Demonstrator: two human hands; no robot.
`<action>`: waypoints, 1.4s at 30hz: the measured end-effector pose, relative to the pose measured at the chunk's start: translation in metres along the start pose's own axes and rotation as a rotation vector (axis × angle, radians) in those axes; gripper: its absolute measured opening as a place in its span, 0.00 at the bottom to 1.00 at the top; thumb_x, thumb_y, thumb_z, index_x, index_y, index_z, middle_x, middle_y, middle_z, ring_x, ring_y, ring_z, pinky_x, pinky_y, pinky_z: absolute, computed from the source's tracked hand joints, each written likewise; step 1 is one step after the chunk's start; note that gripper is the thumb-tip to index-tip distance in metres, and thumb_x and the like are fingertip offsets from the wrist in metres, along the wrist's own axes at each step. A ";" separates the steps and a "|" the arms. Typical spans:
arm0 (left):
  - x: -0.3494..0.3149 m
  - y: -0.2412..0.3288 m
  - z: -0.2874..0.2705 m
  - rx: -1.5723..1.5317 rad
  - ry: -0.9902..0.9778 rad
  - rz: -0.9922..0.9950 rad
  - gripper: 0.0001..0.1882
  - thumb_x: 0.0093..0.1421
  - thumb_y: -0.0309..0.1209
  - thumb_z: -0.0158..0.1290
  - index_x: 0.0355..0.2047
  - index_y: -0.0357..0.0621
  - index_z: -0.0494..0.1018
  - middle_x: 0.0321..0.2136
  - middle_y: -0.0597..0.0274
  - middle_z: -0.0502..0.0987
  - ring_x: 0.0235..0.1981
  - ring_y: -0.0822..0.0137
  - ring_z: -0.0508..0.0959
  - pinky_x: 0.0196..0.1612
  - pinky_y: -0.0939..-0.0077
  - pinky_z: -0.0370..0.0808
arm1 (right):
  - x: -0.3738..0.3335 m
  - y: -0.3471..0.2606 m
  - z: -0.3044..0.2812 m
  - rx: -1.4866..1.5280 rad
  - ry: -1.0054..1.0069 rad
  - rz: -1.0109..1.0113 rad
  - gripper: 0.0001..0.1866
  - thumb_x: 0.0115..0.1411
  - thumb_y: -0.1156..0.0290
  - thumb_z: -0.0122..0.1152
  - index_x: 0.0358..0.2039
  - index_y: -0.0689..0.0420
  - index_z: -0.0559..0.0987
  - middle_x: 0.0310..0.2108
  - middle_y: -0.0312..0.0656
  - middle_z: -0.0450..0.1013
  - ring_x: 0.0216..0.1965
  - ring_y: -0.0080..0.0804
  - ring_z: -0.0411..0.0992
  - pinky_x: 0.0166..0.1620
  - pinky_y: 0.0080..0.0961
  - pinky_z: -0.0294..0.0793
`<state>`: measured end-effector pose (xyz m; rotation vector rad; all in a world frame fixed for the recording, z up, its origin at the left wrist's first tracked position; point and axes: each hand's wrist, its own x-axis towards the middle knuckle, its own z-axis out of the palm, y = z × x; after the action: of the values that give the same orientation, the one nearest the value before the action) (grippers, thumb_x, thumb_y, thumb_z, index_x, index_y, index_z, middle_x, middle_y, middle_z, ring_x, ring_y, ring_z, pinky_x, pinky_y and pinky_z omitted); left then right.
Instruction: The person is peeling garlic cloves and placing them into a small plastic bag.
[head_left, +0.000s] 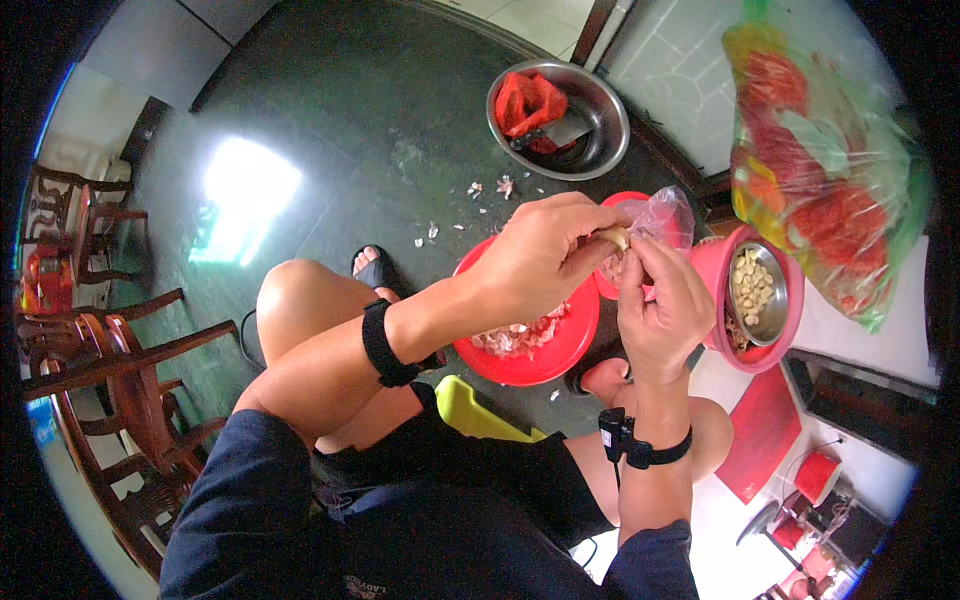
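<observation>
A pale garlic clove (pixel 614 238) is pinched in the fingertips of my left hand (pixel 540 252), which is closed on it. My right hand (pixel 668 312) is closed too, its thumb and fingertips pressed at the clove's other end. Below my hands, a red basin (pixel 582 345) holds papery garlic skins (pixel 520 338). To the right, peeled cloves (pixel 752 288) fill part of a steel bowl (pixel 781 322), which rests in a pink tub (pixel 795 275). Behind my fingers are a clear plastic bag (pixel 668 212) and another red container (pixel 625 200), partly hidden.
A steel basin (pixel 610 125) at the back holds a red mesh bag (pixel 528 102) and a cleaver-like blade. A green-tinted bag (pixel 830 170) with red contents hangs at the far right. Wooden chairs (pixel 120 370) stand left. Skin scraps lie on the floor; a yellow-green stool (pixel 475 410) shows between my legs.
</observation>
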<state>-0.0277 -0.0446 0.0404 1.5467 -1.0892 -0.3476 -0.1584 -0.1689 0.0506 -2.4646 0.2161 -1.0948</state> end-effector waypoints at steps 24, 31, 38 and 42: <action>0.000 0.017 -0.016 -0.754 -0.297 -0.338 0.18 0.71 0.27 0.52 0.60 0.38 0.73 0.31 0.71 0.78 0.24 0.84 0.72 0.27 0.86 0.71 | -0.015 0.021 0.012 0.794 -0.041 0.736 0.06 0.65 0.81 0.54 0.38 0.61 0.79 0.36 0.35 0.76 0.36 0.20 0.73 0.41 0.19 0.73; -0.002 0.014 -0.021 -0.416 -0.204 -0.303 0.15 0.66 0.24 0.58 0.53 0.34 0.76 0.33 0.66 0.82 0.29 0.84 0.75 0.31 0.85 0.74 | 0.001 0.003 -0.008 0.294 0.062 0.261 0.08 0.57 0.85 0.61 0.37 0.61 0.82 0.37 0.42 0.79 0.36 0.29 0.77 0.39 0.26 0.77; -0.006 0.012 -0.024 -0.314 -0.162 -0.298 0.11 0.64 0.24 0.60 0.46 0.31 0.80 0.32 0.62 0.83 0.31 0.81 0.76 0.32 0.81 0.75 | 0.003 -0.003 -0.008 0.139 -0.045 0.016 0.12 0.51 0.87 0.68 0.37 0.62 0.84 0.34 0.46 0.80 0.34 0.39 0.81 0.39 0.30 0.80; -0.006 0.014 -0.026 -0.238 -0.167 -0.253 0.10 0.63 0.26 0.60 0.42 0.33 0.82 0.27 0.56 0.81 0.27 0.79 0.75 0.30 0.76 0.74 | 0.001 -0.001 -0.006 0.118 -0.074 -0.001 0.12 0.51 0.86 0.69 0.37 0.62 0.84 0.34 0.46 0.81 0.33 0.39 0.81 0.38 0.31 0.81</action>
<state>-0.0179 -0.0230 0.0588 1.4615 -0.9404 -0.7641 -0.1621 -0.1704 0.0550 -2.3949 0.1238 -0.9865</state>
